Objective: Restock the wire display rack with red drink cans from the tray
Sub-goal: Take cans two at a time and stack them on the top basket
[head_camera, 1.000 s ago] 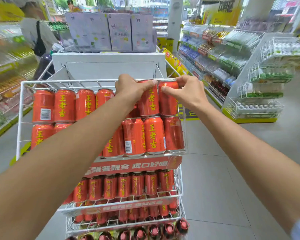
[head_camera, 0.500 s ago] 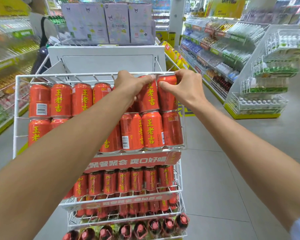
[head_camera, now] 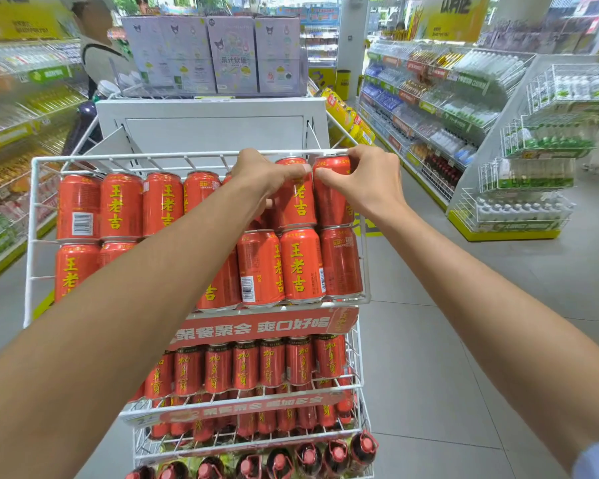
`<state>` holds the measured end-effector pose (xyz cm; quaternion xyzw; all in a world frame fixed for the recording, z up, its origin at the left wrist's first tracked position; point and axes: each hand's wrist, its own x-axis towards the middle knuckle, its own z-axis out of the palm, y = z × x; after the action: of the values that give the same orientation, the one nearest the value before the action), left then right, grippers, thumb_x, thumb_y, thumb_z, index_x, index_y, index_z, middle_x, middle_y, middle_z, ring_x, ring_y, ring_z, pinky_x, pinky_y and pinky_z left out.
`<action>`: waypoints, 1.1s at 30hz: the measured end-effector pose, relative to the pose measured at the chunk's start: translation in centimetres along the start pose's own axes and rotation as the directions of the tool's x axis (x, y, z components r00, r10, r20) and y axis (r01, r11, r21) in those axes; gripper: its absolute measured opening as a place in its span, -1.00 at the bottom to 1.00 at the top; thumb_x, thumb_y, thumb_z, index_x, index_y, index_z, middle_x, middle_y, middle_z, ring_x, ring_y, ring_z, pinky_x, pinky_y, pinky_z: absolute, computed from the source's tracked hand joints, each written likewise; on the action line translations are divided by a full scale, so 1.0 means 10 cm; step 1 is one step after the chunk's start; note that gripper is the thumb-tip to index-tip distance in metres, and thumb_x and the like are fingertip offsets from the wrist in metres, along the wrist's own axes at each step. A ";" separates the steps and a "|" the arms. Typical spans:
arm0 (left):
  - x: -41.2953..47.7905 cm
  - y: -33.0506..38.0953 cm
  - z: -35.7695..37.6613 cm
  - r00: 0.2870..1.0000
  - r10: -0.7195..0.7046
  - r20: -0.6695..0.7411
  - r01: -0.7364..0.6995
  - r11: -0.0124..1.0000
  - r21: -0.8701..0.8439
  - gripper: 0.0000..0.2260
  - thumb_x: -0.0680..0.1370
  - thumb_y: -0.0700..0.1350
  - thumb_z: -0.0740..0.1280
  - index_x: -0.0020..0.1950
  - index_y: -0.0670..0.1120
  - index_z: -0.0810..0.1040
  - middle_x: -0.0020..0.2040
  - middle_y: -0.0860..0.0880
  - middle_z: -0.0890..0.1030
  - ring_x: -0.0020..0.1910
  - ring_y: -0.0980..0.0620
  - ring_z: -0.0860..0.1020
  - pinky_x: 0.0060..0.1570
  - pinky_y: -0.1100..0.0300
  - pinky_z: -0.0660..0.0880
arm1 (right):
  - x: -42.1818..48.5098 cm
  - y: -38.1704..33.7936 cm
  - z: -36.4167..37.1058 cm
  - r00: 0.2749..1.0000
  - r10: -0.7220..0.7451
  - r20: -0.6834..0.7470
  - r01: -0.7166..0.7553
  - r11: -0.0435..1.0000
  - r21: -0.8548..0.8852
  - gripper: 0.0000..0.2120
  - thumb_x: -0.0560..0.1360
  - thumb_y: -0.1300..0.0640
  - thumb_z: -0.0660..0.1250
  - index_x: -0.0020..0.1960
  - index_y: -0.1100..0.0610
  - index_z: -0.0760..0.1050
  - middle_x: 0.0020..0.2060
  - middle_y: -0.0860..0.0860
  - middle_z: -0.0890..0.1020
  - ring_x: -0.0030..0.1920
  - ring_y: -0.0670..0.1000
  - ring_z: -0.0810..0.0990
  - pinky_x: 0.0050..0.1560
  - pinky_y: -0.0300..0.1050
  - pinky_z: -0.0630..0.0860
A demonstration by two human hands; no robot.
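Red drink cans: stacked two high in white wire display rack [head_camera: 32, 236].
Left hand [head_camera: 260, 174]: clamped on upper red can [head_camera: 296, 202].
Right hand [head_camera: 367, 178]: fingers curled around adjacent end can [head_camera: 331, 202].

Head camera looks down, close over rack [head_camera: 201, 155].

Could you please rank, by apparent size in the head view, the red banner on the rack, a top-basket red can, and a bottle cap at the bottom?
1. Red banner
2. Top-basket red can
3. Bottle cap
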<state>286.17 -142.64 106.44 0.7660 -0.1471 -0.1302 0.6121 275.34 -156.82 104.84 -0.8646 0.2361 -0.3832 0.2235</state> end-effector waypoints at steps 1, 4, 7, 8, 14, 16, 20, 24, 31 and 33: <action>-0.02 0.01 0.01 1.000 0.003 0.006 -0.003 1.000 0.009 -0.35 0.01 0.15 0.71 -0.10 -0.06 0.49 0.02 -0.14 0.71 -0.03 -0.11 0.73 -0.01 -0.18 0.69 | 0.02 0.01 0.00 1.000 0.002 0.011 -0.001 1.000 -0.014 -0.50 0.31 -0.37 0.46 -0.06 0.05 0.71 -0.22 0.00 0.73 -0.10 0.05 0.69 -0.10 -0.07 0.55; -0.02 0.01 0.01 1.000 0.013 -0.003 -0.013 1.000 0.006 -0.48 0.22 0.02 0.72 -0.09 -0.05 0.44 0.06 -0.16 0.70 0.03 -0.12 0.72 0.07 -0.18 0.67 | 0.09 0.00 0.02 1.000 -0.002 0.031 0.005 0.995 -0.103 -0.40 0.29 -0.47 0.45 -0.11 0.08 0.68 -0.23 0.06 0.70 -0.11 0.14 0.66 -0.15 -0.01 0.55; -0.02 0.02 -0.02 0.999 -0.003 0.034 0.003 1.000 0.001 -0.54 0.28 -0.07 0.70 -0.10 -0.07 0.45 0.02 -0.19 0.72 -0.01 -0.16 0.74 0.07 -0.23 0.67 | 0.12 -0.03 0.07 0.999 -0.016 0.048 0.025 0.981 -0.194 -0.35 0.31 -0.49 0.43 -0.19 0.14 0.63 -0.30 0.10 0.63 -0.15 0.22 0.64 -0.22 0.00 0.48; -0.01 0.02 -0.04 0.998 -0.015 0.060 0.015 1.000 0.000 -0.59 0.31 -0.12 0.68 -0.10 -0.09 0.46 -0.01 -0.18 0.72 -0.06 -0.15 0.74 0.08 -0.24 0.66 | 0.13 -0.03 0.08 0.998 -0.020 0.055 0.031 0.977 -0.211 -0.36 0.33 -0.48 0.42 -0.21 0.14 0.61 -0.31 0.11 0.62 -0.16 0.23 0.63 -0.23 -0.01 0.47; -0.03 0.01 -0.11 0.983 -0.041 0.177 0.033 0.998 0.047 -0.59 0.35 -0.21 0.65 0.03 -0.08 0.49 -0.08 -0.21 0.66 -0.15 -0.15 0.67 0.07 -0.21 0.66 | 0.12 0.06 0.07 0.993 -0.050 0.107 0.073 0.973 -0.221 -0.51 0.46 -0.26 0.47 -0.28 0.16 0.51 -0.37 0.09 0.50 -0.20 0.22 0.54 -0.22 -0.04 0.34; -0.03 0.00 -0.08 0.985 -0.019 0.170 0.008 0.998 0.066 -0.59 0.38 -0.20 0.64 0.09 -0.11 0.50 -0.05 -0.20 0.67 -0.16 -0.13 0.68 0.02 -0.15 0.68 | 0.12 0.07 0.07 0.993 -0.057 0.105 0.079 0.972 -0.219 -0.52 0.47 -0.26 0.47 -0.25 0.17 0.57 -0.35 0.10 0.52 -0.20 0.21 0.55 -0.21 -0.05 0.35; -0.02 -0.04 -0.08 0.982 0.032 0.184 -0.049 0.995 0.088 -0.50 0.43 -0.15 0.62 0.28 -0.24 0.53 -0.05 -0.14 0.67 -0.15 -0.06 0.70 -0.03 -0.09 0.70 | 0.10 0.06 0.05 0.994 -0.045 0.100 0.066 0.973 -0.220 -0.55 0.46 -0.27 0.48 -0.21 0.15 0.61 -0.34 0.08 0.53 -0.18 0.20 0.55 -0.20 -0.05 0.36; -0.05 -0.09 -0.08 0.973 0.071 0.217 -0.089 0.993 0.074 -0.55 0.50 -0.14 0.57 0.32 -0.24 0.56 0.01 -0.14 0.70 -0.09 -0.03 0.72 0.00 -0.05 0.70 | 0.07 0.03 0.05 0.996 -0.020 0.082 0.038 0.974 -0.221 -0.55 0.45 -0.27 0.49 -0.19 0.14 0.60 -0.29 0.09 0.56 -0.10 0.23 0.64 -0.20 -0.05 0.38; -0.11 -0.14 -0.06 0.951 0.167 0.259 -0.204 0.972 0.121 -0.70 0.59 -0.11 0.47 0.26 -0.25 0.61 0.03 -0.18 0.70 0.01 -0.14 0.69 0.15 -0.14 0.63 | -0.06 -0.04 0.02 0.998 -0.043 0.052 0.055 0.964 -0.260 -0.58 0.50 -0.18 0.48 0.01 0.20 0.64 0.02 0.21 0.63 0.08 0.32 0.64 -0.07 0.05 0.49; -0.13 -0.18 -0.05 0.956 0.171 0.239 -0.202 0.973 0.114 -0.69 0.59 -0.07 0.47 0.27 -0.19 0.61 0.09 -0.19 0.72 0.07 -0.17 0.72 0.17 -0.18 0.64 | -0.09 -0.05 0.02 0.998 -0.041 0.057 0.054 0.966 -0.254 -0.58 0.50 -0.18 0.49 0.07 0.19 0.64 0.04 0.19 0.65 0.09 0.30 0.65 0.00 0.07 0.55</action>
<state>285.25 -141.28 104.83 0.7690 -0.2966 -0.1483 0.5466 275.07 -155.85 104.51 -0.9011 0.2566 -0.3326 0.1071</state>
